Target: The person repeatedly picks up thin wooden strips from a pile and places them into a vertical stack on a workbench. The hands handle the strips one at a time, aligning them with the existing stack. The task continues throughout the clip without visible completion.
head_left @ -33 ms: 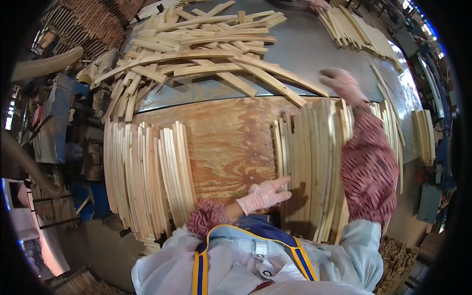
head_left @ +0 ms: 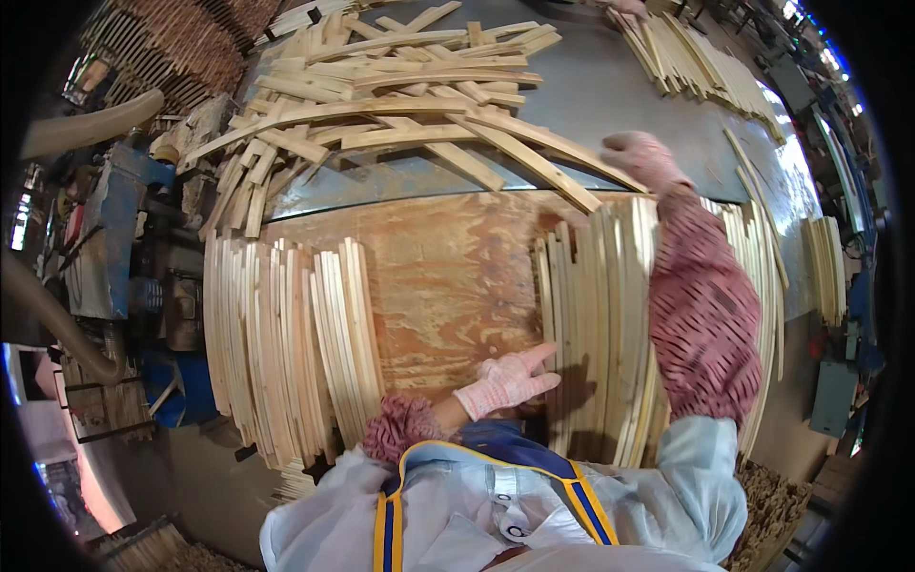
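My left hand point(head_left: 507, 380), in a pale pink knit glove, stretches its fingers against the near left edge of a row of wooden strips point(head_left: 605, 315) standing side by side on the right. Past the far end of that row my right hand point(head_left: 650, 162), gloved alike, hangs in the air with loosely bent fingers and nothing visible in it. Close to it lies the end of a long slat point(head_left: 562, 151) from a jumbled pile of wooden slats point(head_left: 400, 81). My right sleeve hides part of the right row.
A second row of wooden strips point(head_left: 276, 343) lies on the left of the plywood board point(head_left: 448, 276). Beyond it is a grey metal tabletop point(head_left: 572, 86). At the far right, another person's hand point(head_left: 629, 8) is near more strips point(head_left: 705, 67). Machinery point(head_left: 105, 229) stands at left.
My right hand has shifted slightly left and a little down in view, its forearm following. My left hand stays at the edge of the right row.
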### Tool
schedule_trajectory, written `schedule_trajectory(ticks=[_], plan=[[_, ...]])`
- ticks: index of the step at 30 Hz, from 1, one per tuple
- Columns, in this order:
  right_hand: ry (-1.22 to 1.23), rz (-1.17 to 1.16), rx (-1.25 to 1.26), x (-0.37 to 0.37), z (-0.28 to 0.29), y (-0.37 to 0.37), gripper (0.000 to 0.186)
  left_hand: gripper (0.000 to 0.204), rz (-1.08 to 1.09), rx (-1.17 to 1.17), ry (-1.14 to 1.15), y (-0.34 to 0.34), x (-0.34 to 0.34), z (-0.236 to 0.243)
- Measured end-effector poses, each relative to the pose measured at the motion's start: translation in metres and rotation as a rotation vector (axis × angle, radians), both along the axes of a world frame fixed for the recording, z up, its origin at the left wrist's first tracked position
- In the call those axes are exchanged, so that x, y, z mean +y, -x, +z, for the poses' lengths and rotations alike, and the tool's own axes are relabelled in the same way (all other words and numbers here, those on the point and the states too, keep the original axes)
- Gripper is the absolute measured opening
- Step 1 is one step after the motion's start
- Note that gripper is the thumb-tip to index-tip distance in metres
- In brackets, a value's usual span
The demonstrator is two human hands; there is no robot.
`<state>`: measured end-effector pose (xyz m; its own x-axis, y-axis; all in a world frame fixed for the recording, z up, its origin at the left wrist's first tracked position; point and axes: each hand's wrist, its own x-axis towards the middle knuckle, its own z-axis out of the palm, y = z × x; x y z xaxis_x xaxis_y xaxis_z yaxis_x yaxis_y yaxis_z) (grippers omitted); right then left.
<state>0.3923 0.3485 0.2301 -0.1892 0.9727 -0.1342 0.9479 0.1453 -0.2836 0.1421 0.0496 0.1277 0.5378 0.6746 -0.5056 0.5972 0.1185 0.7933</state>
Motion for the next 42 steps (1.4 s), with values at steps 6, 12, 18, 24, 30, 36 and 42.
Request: schedule_trajectory(ticks=[6,12,18,24,30,36,42], plan=[[0.006,-0.049,-0.345,0.096,-0.129,0.134,0.1,0.071,0.436,0.171,0.063,0.102,0.016,-0.032],[-0.172,0.066,-0.267,0.124,-0.219,0.132,0.058,0.067,0.904,-0.099,0.124,0.132,-0.014,-0.125],[-0.151,0.47,-0.47,0.13,-0.132,0.191,0.027,0.066,1.11,-0.905,0.414,0.169,0.065,-0.092],[-0.405,0.614,-0.181,0.082,-0.16,0.206,0.032,0.069,0.921,-1.223,0.888,0.161,0.131,-0.086],[-0.13,-0.051,-0.383,0.168,-0.215,0.117,0.064,0.074,0.781,-0.934,0.612,0.138,0.102,-0.076],[-0.477,-0.001,-0.243,0.21,-0.235,0.059,0.038,0.035,1.109,-0.743,0.49,0.143,0.051,-0.101],[-0.61,-0.195,0.048,0.239,-0.087,0.077,0.055,0.071,1.057,-1.513,0.395,0.161,0.042,-0.115]])
